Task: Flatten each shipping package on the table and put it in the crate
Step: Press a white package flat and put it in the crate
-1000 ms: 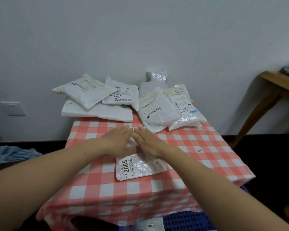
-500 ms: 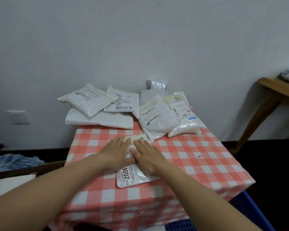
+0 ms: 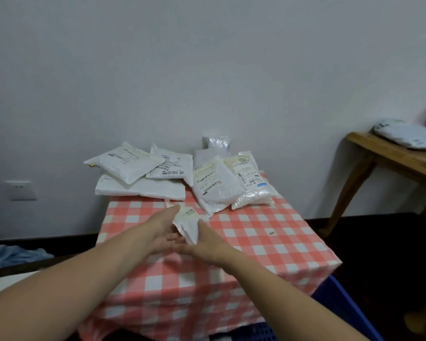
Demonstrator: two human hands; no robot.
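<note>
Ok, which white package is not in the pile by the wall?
The small package between the left hand and right hand; the other packages lie heaped behind it.

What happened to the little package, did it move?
Yes. The package lay flat on the tablecloth; now left hand and right hand lift it up.
</note>
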